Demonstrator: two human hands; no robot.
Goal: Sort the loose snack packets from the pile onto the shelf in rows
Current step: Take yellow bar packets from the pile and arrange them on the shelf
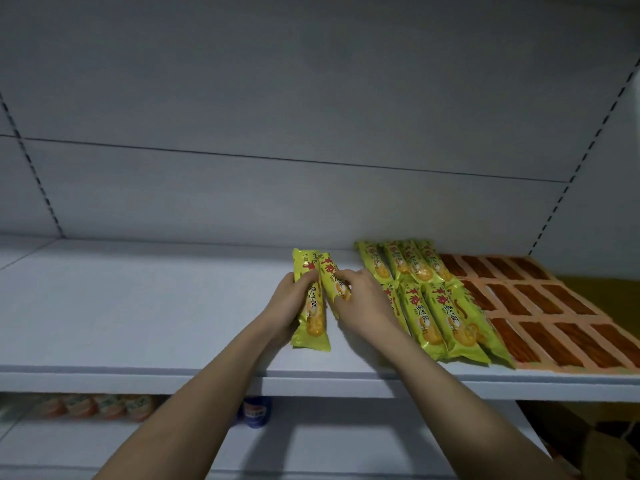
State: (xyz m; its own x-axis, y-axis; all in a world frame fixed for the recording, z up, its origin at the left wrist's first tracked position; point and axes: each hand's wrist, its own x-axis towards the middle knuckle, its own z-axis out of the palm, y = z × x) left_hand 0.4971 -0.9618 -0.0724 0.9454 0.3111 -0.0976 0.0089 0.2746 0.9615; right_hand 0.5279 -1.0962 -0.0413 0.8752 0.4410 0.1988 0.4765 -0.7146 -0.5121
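Fingers of the left hand curl round a long yellow-green packet, gripping its upper half from the left side so that it lies lengthwise, front to back, on the shelf. Just beside it, the right hand pinches a second packet of the same kind between thumb and fingertips, near its middle. That one sits slightly tilted and its lower part is hidden behind the hand. The two packets touch or nearly touch along their long edges, which reads as lining them up side by side before letting go.

To the right, the green rows already laid down explain the hold: a back rank and a front rank, each packet pointing the same way, snug against its neighbour. The pair in hand looks meant to extend that block leftward, and a gap remains between them. Further right lie the brown packets in their own tidy grid, kinds kept apart.

No loose pile is in sight, so how much remains I cannot tell. On the lower shelf stand small cups and a blue jar.
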